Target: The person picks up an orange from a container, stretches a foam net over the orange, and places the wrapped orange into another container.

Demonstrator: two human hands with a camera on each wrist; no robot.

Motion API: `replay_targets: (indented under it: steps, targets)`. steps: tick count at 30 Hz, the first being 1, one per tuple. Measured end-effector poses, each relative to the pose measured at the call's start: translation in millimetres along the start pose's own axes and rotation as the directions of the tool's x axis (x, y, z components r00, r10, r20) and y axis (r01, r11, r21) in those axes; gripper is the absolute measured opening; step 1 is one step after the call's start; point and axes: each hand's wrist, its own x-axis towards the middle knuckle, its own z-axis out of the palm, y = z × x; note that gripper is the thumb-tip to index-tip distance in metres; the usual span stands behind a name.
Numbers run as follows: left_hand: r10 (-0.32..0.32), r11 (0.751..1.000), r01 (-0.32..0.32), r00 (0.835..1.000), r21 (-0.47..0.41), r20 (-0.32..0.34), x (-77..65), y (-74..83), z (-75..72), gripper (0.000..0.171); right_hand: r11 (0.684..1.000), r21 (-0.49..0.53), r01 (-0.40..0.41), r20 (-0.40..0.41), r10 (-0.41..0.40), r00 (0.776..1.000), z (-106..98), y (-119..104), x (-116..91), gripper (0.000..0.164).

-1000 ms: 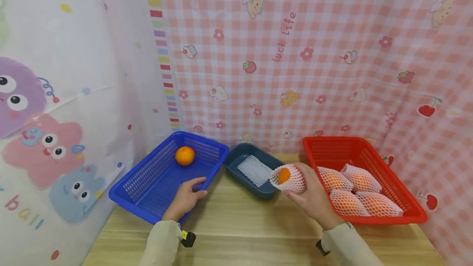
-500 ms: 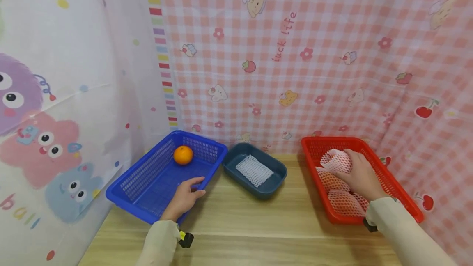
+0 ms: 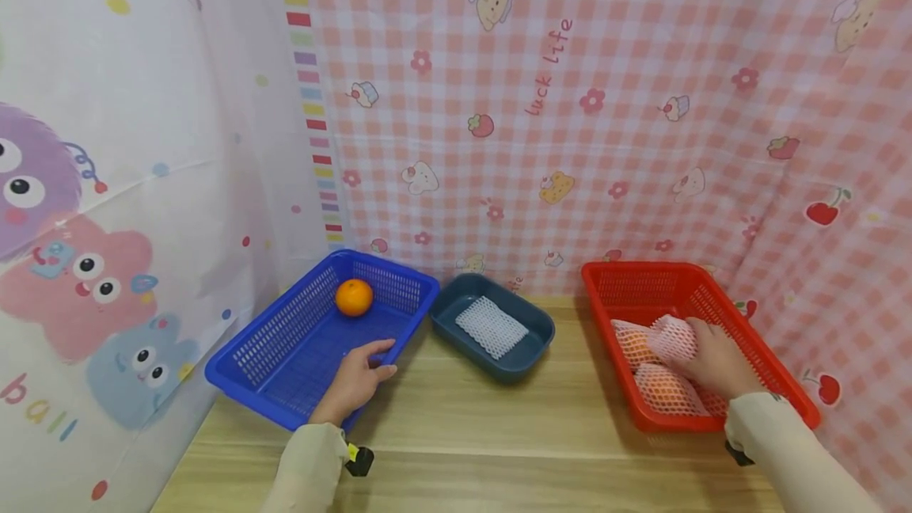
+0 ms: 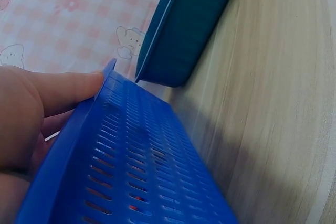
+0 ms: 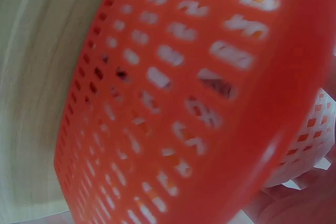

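In the head view my right hand (image 3: pixel 716 359) is inside the red basket (image 3: pixel 641 423), holding an orange in a pale foam net sleeve (image 3: pixel 673 338). The right wrist view shows part of the netting (image 5: pixel 310 140) beyond the basket's wall. Several netted oranges lie in the basket, one of them a netted orange (image 3: pixel 666 390) at the near side; my hand hides others. My left hand (image 3: pixel 352 382) rests at the right rim of the blue basket (image 3: pixel 249 394) with fingers relaxed. A bare orange (image 3: pixel 354 298) sits at that basket's far end.
Between the baskets stands a dark teal tray (image 3: pixel 513 374) with white foam net sleeves (image 3: pixel 492 327) lying flat in it. All three containers stand on a wooden table (image 3: pixel 492 434). A pink checked curtain (image 3: pixel 456 101) hangs behind, and a white printed cloth (image 3: pixel 178 180) at the left.
My right hand has carried the netted orange from beside the teal tray over to the right and down into the red basket. The left hand has stayed at the blue rim.
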Motion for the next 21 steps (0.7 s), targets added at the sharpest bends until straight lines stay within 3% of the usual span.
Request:
replay_targets:
  steps: [9,12,17,21]
  targets:
    - [-0.004,1.0,0.004,1.0,0.007,0.001,-0.7,0.8,-0.3,0.043,1.0,0.003,-0.001,0.018,0.001,1.0,3.5,4.4,-4.1,0.101]
    - [-0.006,1.0,0.006,1.0,0.011,0.0,-0.7,0.2,-0.5,0.043,0.999,-0.022,0.024,-0.055,-0.025,0.998,4.9,-1.4,-3.1,0.102]
    - [-0.001,1.0,0.001,1.0,0.019,0.0,0.1,-0.3,-0.6,0.043,0.995,0.033,0.099,-0.261,-0.087,0.961,7.3,-35.5,-9.4,0.081]
    - [0.009,1.0,-0.009,1.0,0.015,0.005,1.3,-0.5,-0.5,0.043,0.984,0.11,0.143,-0.284,-0.107,0.953,18.4,-70.2,-18.4,0.069]
